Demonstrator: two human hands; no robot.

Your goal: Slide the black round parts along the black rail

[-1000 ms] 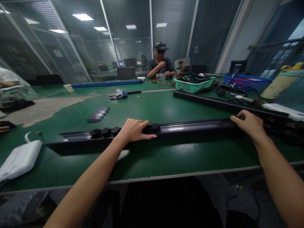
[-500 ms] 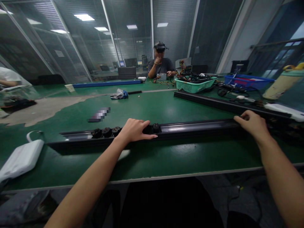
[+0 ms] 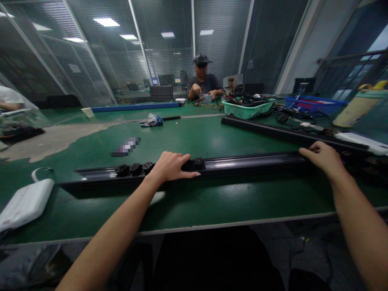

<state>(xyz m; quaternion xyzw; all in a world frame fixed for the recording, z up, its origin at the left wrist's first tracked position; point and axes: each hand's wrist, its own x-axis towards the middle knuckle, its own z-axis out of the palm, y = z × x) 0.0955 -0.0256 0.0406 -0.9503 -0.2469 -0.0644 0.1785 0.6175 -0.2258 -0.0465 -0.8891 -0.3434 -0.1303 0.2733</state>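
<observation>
A long black channel-shaped rail (image 3: 248, 162) lies across the green table in front of me. Several round black socket-like modules (image 3: 134, 169) sit in its trough, left of my left hand, and another one (image 3: 198, 163) shows just right of it. My left hand (image 3: 170, 166) is wrapped over the rail, thumb along the near side, fingertips hidden behind. At the rail's right end, my right hand (image 3: 323, 157) pinches the edge between thumb and bent fingers; whether a small part is also held there is hidden.
A second black rail (image 3: 291, 134) lies slanted behind my right hand. Farther back are a green basket (image 3: 248, 109) of cables, a blue basket (image 3: 315, 106) and a bottle (image 3: 353, 106). A phone (image 3: 125, 147), gloves (image 3: 151, 120) and a white device (image 3: 27, 202) lie leftward. A person (image 3: 204, 85) sits opposite.
Both my hands keep their places on the rail. The person opposite has lowered a hand from the face to the table; the view has shifted very slightly.
</observation>
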